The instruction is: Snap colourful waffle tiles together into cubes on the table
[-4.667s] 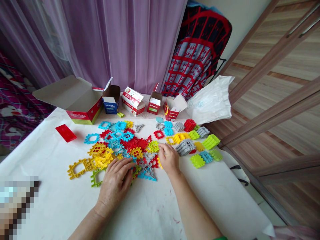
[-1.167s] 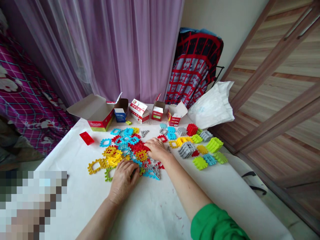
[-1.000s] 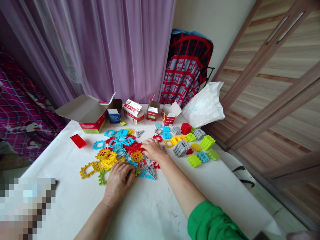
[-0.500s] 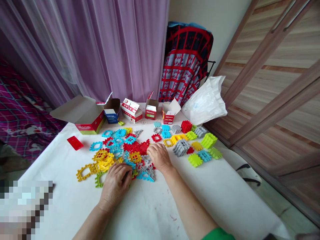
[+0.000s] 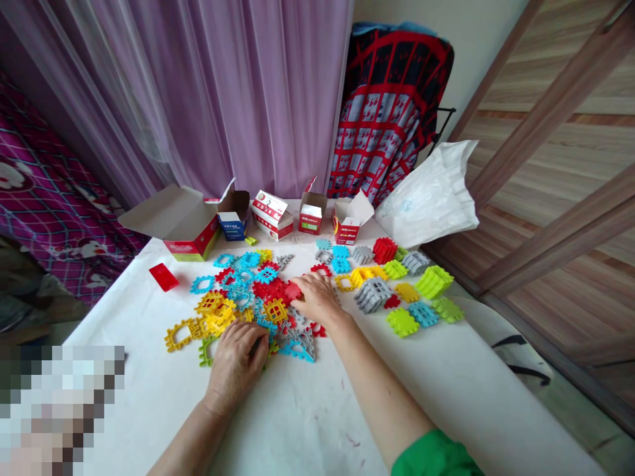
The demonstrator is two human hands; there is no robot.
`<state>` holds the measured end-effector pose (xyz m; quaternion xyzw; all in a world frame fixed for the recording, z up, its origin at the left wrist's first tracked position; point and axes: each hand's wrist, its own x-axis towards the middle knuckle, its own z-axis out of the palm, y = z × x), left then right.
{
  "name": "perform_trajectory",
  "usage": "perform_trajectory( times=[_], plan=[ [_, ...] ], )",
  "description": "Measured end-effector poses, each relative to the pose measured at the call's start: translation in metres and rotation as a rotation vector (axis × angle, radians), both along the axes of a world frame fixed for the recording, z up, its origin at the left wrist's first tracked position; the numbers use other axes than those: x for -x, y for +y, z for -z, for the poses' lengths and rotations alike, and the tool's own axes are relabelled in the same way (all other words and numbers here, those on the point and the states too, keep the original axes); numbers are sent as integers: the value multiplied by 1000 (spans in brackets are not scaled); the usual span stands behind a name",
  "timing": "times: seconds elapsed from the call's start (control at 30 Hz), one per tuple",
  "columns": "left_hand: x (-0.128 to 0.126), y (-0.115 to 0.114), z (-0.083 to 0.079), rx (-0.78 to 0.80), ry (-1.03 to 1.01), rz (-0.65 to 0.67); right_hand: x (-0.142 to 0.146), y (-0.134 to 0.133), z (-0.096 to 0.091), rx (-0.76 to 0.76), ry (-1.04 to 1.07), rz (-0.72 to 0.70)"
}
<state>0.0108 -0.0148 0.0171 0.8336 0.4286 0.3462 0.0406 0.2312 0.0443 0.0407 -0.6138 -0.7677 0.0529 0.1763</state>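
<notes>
A heap of flat plastic building tiles (image 5: 238,301) in yellow, blue, red and grey lies on the white table (image 5: 307,410). My left hand (image 5: 238,360) rests palm down on the heap's near edge, fingers curled over some tiles. My right hand (image 5: 317,297) lies further back on the pile, its fingertips touching a red tile (image 5: 292,289). Right of my right hand stand assembled pieces: a grey block (image 5: 372,294), green ones (image 5: 434,281) and a red cube (image 5: 384,250).
Several opened small cartons (image 5: 270,215) and a larger open box (image 5: 186,221) line the table's far edge. A flat red piece (image 5: 163,276) lies at the left. A white bag (image 5: 431,195) sits at the back right. Purple curtains hang behind.
My right hand has shifted a little back and left onto the red tile. My left hand stays on the heap's near edge. The camera view has swung slightly.
</notes>
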Motion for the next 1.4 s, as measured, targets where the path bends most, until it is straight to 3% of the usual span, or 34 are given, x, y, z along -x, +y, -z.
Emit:
perform_trajectory(
  times=[0.33,0.5,0.57,0.67,0.73,0.8,0.9,1.03,1.4],
  plan=[
    [-1,0,0,-13,1,22,10,-7,24,-182,533,123],
    [0,-1,-1,-18,-8,27,-4,-13,27,-359,843,316],
    [0,-1,0,-13,-9,27,-13,-16,24,-341,1026,335],
    [0,-1,0,4,-13,22,-22,-21,20,-170,1219,289],
    [0,-1,0,7,-26,19,-23,-26,18,-151,1188,295],
    [1,-1,-1,-5,-52,15,-18,-31,17,-226,1083,273],
    [4,-1,-1,-47,-87,-37,-5,-41,16,-330,967,124],
    [8,-1,2,-82,-101,-96,16,-53,16,-352,935,-37],
    [12,-2,7,74,-215,41,41,-67,23,-294,957,-188]
  ],
)
